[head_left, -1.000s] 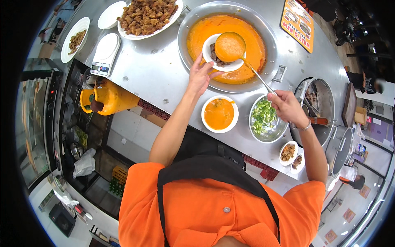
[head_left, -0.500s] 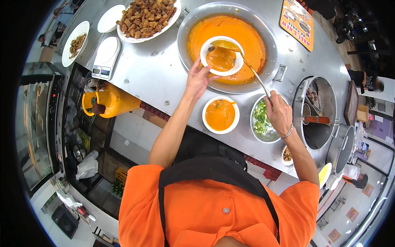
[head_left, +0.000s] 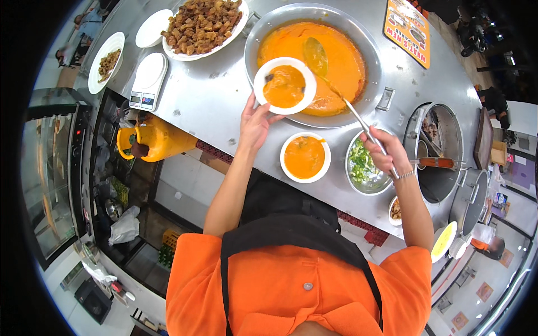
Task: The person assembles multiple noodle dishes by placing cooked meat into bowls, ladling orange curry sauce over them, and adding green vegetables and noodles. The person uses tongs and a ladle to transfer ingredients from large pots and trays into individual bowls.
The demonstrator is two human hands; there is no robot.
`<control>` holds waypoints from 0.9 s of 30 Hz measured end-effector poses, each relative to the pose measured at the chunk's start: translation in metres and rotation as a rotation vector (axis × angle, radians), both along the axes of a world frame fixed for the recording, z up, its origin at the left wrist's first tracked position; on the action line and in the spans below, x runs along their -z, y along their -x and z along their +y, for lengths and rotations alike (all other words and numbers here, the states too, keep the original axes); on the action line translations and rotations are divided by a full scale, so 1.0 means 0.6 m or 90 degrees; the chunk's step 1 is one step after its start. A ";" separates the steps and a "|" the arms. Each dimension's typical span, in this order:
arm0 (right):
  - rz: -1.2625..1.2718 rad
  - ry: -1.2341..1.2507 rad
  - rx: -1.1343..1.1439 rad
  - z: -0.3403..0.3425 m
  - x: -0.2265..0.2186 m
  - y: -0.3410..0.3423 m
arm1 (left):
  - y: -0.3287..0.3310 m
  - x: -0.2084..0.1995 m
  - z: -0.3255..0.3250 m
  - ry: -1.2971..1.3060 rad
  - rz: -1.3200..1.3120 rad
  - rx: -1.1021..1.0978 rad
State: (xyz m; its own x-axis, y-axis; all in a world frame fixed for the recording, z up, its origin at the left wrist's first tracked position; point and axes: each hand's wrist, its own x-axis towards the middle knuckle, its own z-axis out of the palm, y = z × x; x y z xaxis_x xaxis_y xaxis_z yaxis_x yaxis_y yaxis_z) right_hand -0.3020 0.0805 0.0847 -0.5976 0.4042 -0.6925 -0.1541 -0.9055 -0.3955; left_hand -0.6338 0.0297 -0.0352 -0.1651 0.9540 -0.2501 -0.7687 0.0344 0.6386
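My left hand [head_left: 256,124] grips a white bowl [head_left: 310,75] by its near edge, holding it over the left side of a wide metal pan [head_left: 374,84]. Orange sauce with a few dark pieces fills much of that bowl. In my right hand [head_left: 385,150] is the long handle of a ladle [head_left: 315,57], its sauce-coated head above the orange sauce [head_left: 348,60] in the pan. A second white bowl [head_left: 284,168] of orange sauce stands on the counter in front of me, with a smear on its rim.
Right of that bowl sits a metal bowl of chopped greens [head_left: 361,162]. A large pot [head_left: 431,187] with a wooden-handled utensil [head_left: 434,162] stands further right. Far left are a plate of browned chunks [head_left: 203,25], a kitchen scale [head_left: 148,81] and white plates [head_left: 154,28]. A yellow gas cylinder [head_left: 162,140] stands below.
My left hand has drawn the bowl leftward and slightly nearer. The ladle has left the bowl and is now over the pan's sauce, its handle lower in my right hand.
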 end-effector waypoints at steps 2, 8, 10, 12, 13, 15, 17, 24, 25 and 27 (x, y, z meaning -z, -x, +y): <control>0.031 0.067 0.001 0.029 0.027 -0.002 | 0.021 -0.006 -0.036 0.028 0.031 -0.041; -0.785 -0.973 -0.312 0.064 0.209 0.030 | 0.098 -0.017 -0.139 0.067 0.108 -0.162; -0.744 -1.031 -0.350 0.062 0.224 0.041 | 0.108 -0.027 -0.154 0.054 0.133 -0.190; -0.648 -0.838 -0.387 0.062 0.211 0.058 | 0.114 -0.029 -0.162 0.064 0.139 -0.201; -0.567 -0.619 -0.402 0.062 0.169 0.076 | 0.115 -0.023 -0.169 0.068 0.138 -0.212; -0.457 -0.338 -0.377 0.065 0.127 0.078 | 0.109 -0.018 -0.167 0.072 0.127 -0.212; -0.393 -0.210 -0.324 0.073 0.110 0.057 | 0.098 -0.016 -0.160 0.080 0.111 -0.204; -0.402 -0.262 -0.266 0.065 -0.006 0.020 | 0.045 -0.012 -0.097 0.051 0.095 -0.092; -0.419 -0.275 -0.258 0.059 -0.033 0.024 | 0.037 -0.021 -0.082 0.041 0.087 -0.073; -0.401 -0.291 -0.269 0.051 -0.082 0.025 | 0.021 -0.020 -0.054 0.020 0.058 -0.047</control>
State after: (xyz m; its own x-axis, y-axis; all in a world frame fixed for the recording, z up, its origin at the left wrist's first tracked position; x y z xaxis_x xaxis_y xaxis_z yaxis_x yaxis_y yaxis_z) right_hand -0.3171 0.1113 0.1341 -0.3215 0.5540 -0.7680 0.5260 -0.5699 -0.6313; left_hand -0.6461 -0.0025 -0.0235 -0.2581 0.9304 -0.2601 -0.7083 0.0008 0.7059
